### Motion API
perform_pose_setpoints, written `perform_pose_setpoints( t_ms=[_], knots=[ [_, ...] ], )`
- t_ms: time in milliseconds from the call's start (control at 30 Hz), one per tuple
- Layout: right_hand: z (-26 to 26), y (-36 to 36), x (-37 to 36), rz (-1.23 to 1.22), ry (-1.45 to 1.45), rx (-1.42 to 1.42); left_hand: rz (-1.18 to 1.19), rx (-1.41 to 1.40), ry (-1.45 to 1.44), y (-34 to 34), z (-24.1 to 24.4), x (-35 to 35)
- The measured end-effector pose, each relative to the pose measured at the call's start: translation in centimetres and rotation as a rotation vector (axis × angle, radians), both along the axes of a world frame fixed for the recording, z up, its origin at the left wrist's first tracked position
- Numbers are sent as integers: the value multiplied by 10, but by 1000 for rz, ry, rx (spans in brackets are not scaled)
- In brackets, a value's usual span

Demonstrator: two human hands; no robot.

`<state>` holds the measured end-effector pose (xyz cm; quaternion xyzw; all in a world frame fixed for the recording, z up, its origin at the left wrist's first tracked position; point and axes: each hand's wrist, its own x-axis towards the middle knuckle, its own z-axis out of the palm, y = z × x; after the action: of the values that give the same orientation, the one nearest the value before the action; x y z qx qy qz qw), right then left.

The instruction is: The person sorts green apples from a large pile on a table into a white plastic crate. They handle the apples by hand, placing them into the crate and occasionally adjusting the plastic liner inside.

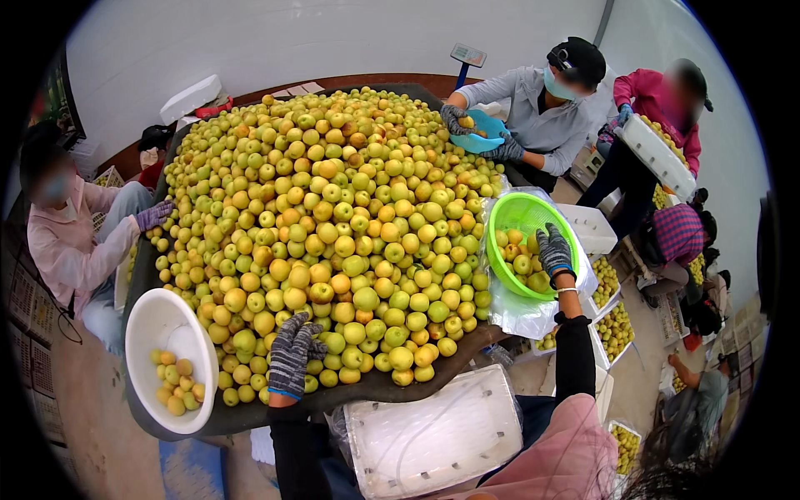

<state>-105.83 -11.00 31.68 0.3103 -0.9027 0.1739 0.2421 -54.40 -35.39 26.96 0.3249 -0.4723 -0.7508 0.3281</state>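
A large heap of yellow-green round fruit (pixel 325 219) covers the dark-lined table before me. My left hand (pixel 294 353), in a grey striped knitted glove, rests on fruit at the heap's near edge; whether it grips one is hidden. In a matching glove, my right hand (pixel 555 250) reaches into a green plastic colander (pixel 498 250) at the heap's right side, over several fruits, and its hold is unclear. The colander lies on clear plastic sheeting (pixel 509 312). At the near left corner, a white plastic bowl (pixel 147 319) stands tilted with several fruits inside.
A white foam box (pixel 431 431) sits below the table edge. Beyond the heap, a gloved co-worker (pixel 531 119) holds a blue basket (pixel 478 134). Another person (pixel 81 244) touches fruit at left. At right, a standing person (pixel 656 112) holds a fruit-filled foam box (pixel 659 156); fruit crates (pixel 615 331) line the floor.
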Motion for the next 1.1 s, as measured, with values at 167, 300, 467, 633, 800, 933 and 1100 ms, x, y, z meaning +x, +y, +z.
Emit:
perform_pose_setpoints(
  t_ms=[167, 300, 467, 633, 800, 933, 1100],
  knots=[
    [26, -82, 127, 483, -254, -214, 30, -2, -32, -8, -4, 13],
    [-21, -125, 184, 431, -100, 44, 57, -16, -76, -7, 3, 18],
    [-37, -112, 238, 167, -52, 56, 0, -65, -97, -1, 13, 12],
    [-42, -158, 252, 256, -9, -19, 35, -39, -110, -8, -12, 23],
    [6, -223, 189, 165, -90, 110, 26, -65, -128, -3, 2, 20],
    [15, -240, 143, 252, -322, 318, 4, -4, -112, -6, -6, 15],
    [12, -237, 147, 265, -257, 426, 34, -55, -139, -4, 7, 19]
  ],
)
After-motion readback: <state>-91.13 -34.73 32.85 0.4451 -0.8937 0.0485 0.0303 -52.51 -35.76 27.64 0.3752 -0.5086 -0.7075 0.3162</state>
